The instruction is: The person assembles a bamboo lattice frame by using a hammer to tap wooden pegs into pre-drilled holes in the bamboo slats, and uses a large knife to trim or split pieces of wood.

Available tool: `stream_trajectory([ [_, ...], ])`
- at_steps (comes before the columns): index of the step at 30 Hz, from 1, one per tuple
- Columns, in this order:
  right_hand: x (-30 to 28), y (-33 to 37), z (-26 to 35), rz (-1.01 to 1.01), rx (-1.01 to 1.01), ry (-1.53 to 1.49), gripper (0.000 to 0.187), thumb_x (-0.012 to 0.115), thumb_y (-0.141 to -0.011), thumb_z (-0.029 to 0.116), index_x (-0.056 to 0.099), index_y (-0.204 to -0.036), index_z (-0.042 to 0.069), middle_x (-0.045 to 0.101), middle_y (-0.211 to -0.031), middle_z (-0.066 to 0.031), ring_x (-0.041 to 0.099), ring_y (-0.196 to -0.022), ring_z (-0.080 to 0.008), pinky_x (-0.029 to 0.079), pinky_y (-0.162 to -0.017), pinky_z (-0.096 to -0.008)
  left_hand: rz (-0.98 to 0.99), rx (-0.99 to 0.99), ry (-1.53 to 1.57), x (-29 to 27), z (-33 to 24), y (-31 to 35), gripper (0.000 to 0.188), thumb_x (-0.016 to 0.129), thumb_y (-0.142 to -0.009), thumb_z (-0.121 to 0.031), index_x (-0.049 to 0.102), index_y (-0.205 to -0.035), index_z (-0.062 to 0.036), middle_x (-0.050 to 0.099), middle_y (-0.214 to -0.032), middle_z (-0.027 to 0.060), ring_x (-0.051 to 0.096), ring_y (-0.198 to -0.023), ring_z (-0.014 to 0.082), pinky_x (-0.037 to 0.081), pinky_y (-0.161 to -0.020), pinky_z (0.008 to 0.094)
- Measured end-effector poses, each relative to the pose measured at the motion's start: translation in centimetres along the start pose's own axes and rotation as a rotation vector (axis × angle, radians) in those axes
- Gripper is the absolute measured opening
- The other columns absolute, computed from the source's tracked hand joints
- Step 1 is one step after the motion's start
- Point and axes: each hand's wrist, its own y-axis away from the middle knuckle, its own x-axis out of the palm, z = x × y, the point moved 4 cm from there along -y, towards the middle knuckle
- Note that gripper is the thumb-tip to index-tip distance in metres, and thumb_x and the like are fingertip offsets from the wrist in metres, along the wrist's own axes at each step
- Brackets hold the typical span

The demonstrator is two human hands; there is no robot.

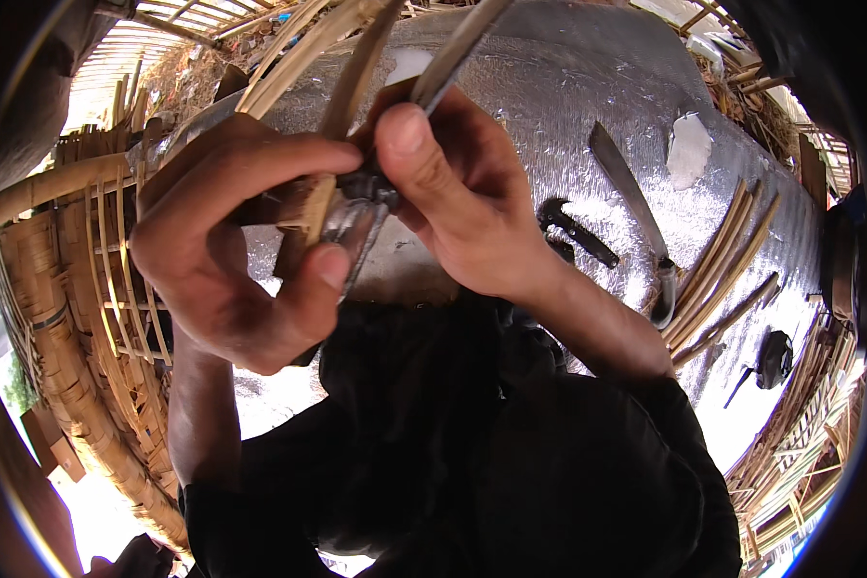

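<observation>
My left hand [236, 241] is curled around a knife with a shiny blade [352, 236] and pins a thin bamboo strip [320, 204] against it. My right hand [462, 193] pinches the upper part of the split bamboo strips [356, 58], thumb pressed near the blade. The strips fan upward out of the top of the view. Both hands are held close to the camera, above my dark-clothed lap.
A silver mat [568, 87] covers the ground. On it lie a long knife [631, 207], a dark tool [578, 231], a bundle of bamboo strips [722, 270] and a small black object [771, 356]. A half-woven bamboo basket [77, 318] stands at left.
</observation>
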Motion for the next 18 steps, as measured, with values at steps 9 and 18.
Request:
stream_trajectory([
  [9, 2.3, -0.5, -1.1, -0.001, 0.164, 0.002, 0.047, 0.069, -0.099, 0.043, 0.055, -0.096, -0.001, 0.065, -0.079, -0.0073, 0.062, -0.062, -0.0105, 0.051, -0.053, -0.0254, -0.172, -0.233, 0.285, -1.2, 0.1, 2.4, 0.055, 0.074, -0.072, -0.032, 0.070, -0.108, 0.0087, 0.062, -0.093, 0.0154, 0.057, -0.080, 0.0196, 0.046, -0.073, 0.0321],
  [18, 2.9, 0.5, -2.3, 0.037, 0.267, -0.134, 0.041, 0.066, -0.102, 0.032, 0.060, -0.115, -0.006, 0.069, -0.096, -0.0106, 0.070, -0.082, -0.0172, 0.059, -0.064, -0.0294, -0.182, -0.186, 0.255, -1.7, 0.6, 3.8, 0.058, 0.076, -0.070, -0.031, 0.069, -0.112, 0.0077, 0.063, -0.099, 0.0146, 0.059, -0.091, 0.0203, 0.046, -0.082, 0.0318],
])
